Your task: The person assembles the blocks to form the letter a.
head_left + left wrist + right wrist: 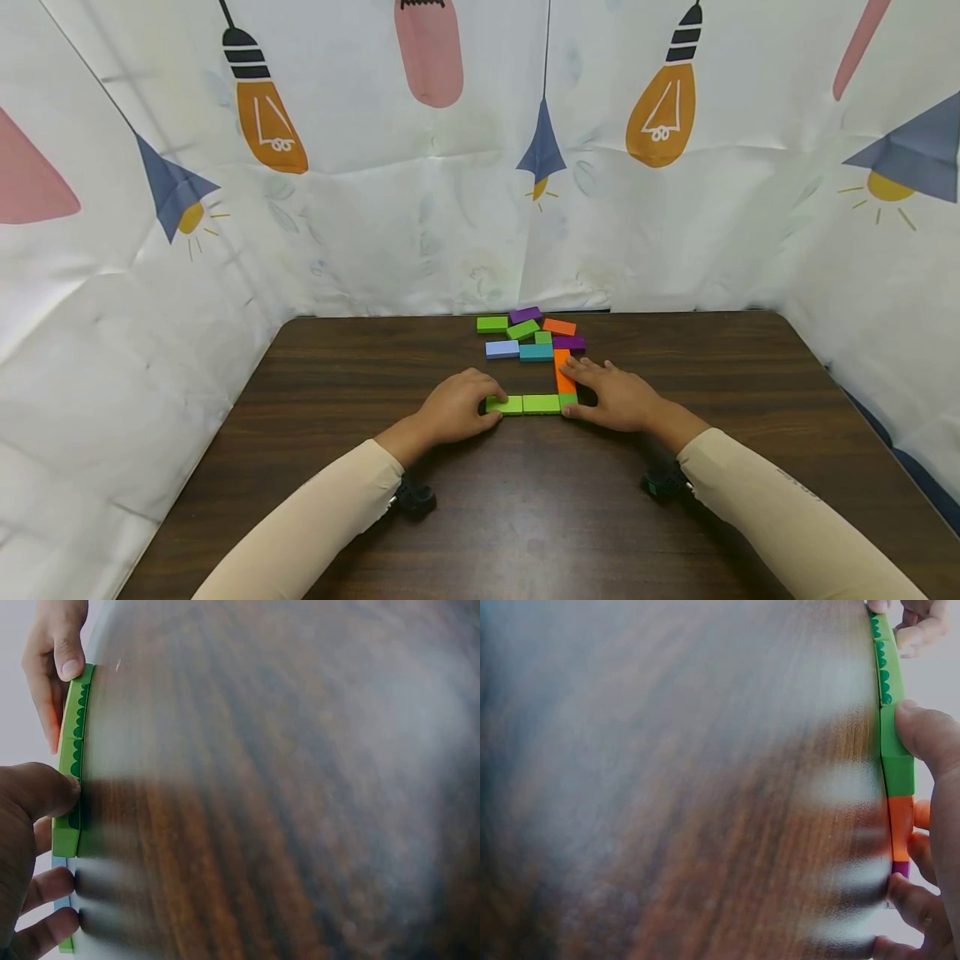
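Note:
In the head view my left hand (457, 406) pinches the left end of a light green block (512, 406), thumb on its near side and index finger behind. Another light green block (542, 404) continues the row, ending at a small green block (568, 400). My right hand (618, 396) touches that small block with its thumb, while its spread fingers lie on an orange block (564, 372) standing away from the row at a right angle. The left wrist view shows the left thumb (56, 791) on a scalloped dark-green print. In the right wrist view, the right thumb (930, 735) presses the green corner.
Behind the row lie a teal block (536, 353), a light blue block (502, 350), a purple block (568, 343) and several loose green, purple and orange blocks. The brown table (510, 517) meets a printed cloth wall (450, 242) at its back edge.

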The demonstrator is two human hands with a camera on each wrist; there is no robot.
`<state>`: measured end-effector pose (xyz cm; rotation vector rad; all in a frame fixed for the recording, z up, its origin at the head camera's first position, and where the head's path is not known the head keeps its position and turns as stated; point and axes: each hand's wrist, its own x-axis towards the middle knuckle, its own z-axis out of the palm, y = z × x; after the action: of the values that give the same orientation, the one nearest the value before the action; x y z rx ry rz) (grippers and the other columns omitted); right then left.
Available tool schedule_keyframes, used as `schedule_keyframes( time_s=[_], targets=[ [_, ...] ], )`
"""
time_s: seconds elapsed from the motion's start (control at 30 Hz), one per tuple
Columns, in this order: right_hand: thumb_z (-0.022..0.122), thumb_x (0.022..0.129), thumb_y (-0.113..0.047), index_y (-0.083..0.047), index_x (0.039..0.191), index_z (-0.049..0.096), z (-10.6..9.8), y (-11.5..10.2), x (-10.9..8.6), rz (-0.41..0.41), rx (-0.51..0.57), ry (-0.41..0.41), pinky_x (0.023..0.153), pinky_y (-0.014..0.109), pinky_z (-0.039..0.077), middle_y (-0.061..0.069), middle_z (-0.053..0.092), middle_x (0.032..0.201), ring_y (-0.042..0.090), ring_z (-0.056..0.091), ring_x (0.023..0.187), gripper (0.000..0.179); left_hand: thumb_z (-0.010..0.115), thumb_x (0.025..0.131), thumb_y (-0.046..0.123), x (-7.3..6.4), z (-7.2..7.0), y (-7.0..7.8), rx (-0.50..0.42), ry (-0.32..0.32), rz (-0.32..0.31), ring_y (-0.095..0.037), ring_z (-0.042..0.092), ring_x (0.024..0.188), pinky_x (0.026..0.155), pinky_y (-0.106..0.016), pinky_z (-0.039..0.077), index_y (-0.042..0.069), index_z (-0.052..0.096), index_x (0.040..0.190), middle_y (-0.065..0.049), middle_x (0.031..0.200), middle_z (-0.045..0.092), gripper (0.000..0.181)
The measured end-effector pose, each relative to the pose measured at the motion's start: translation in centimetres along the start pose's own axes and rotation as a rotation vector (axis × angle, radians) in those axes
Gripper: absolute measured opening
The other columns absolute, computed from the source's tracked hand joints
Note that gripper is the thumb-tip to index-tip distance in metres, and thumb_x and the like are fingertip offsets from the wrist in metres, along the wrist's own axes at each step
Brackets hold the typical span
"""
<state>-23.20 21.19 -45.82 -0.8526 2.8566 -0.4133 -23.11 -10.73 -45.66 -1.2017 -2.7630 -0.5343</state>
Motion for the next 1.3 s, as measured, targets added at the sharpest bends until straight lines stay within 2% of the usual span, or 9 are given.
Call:
schedule_keyframes(
  time_s=[0.37,0.6,0.8,1.03,1.3],
  targets=[
    [0.054,0.094,-0.071,-0.017,0.161,0.035,0.0,0.1,0.1,0.007,0.001,-0.007,0.119,0.058,0.023,0.007,0.033,0.164,0.031,0.030,0.150,0.088,0.077,0.093,0.029,0.1,0.0,0.1,0.000,-0.017,-0.018,-0.017,0.061,0.109,0.093,-0.038,0.052,0.019,0.075,0.115,0.006,0.113,0.071,0.024],
    [0.051,0.093,-0.075,-0.019,0.162,0.035,0.0,0.0,0.0,0.017,0.002,-0.010,0.113,0.067,0.027,0.008,0.033,0.164,0.036,0.031,0.149,0.090,0.068,0.099,0.037,0.4,-0.4,-0.1,-0.032,-0.025,-0.060,-0.022,0.059,0.117,0.099,-0.042,0.050,0.015,0.070,0.123,0.000,0.122,0.067,0.032],
    [0.052,0.094,-0.073,-0.018,0.162,0.035,0.0,0.1,0.1,0.013,0.004,-0.006,0.114,0.065,0.027,0.007,0.033,0.164,0.034,0.031,0.149,0.089,0.061,0.103,0.037,1.4,-1.0,-1.2,0.017,-0.010,-0.116,-0.026,0.055,0.126,0.105,-0.046,0.046,0.014,0.068,0.129,-0.004,0.132,0.063,0.035],
    [0.052,0.094,-0.073,-0.018,0.162,0.035,0.0,0.0,0.0,0.014,0.004,-0.008,0.115,0.064,0.026,0.007,0.033,0.164,0.033,0.030,0.150,0.089,0.059,0.104,0.036,2.7,-1.4,-2.8,0.074,0.013,-0.180,-0.030,0.048,0.135,0.111,-0.048,0.041,0.011,0.063,0.137,-0.009,0.144,0.056,0.042],
    [0.053,0.094,-0.073,-0.018,0.161,0.035,-0.2,-0.1,-0.1,0.015,0.009,-0.008,0.117,0.061,0.025,0.006,0.033,0.164,0.032,0.030,0.150,0.089,0.057,0.104,0.036,3.8,-1.5,-4.2,0.102,-0.027,-0.290,-0.030,0.040,0.142,0.111,-0.054,0.038,0.013,0.056,0.145,-0.008,0.151,0.050,0.047]
  ],
)
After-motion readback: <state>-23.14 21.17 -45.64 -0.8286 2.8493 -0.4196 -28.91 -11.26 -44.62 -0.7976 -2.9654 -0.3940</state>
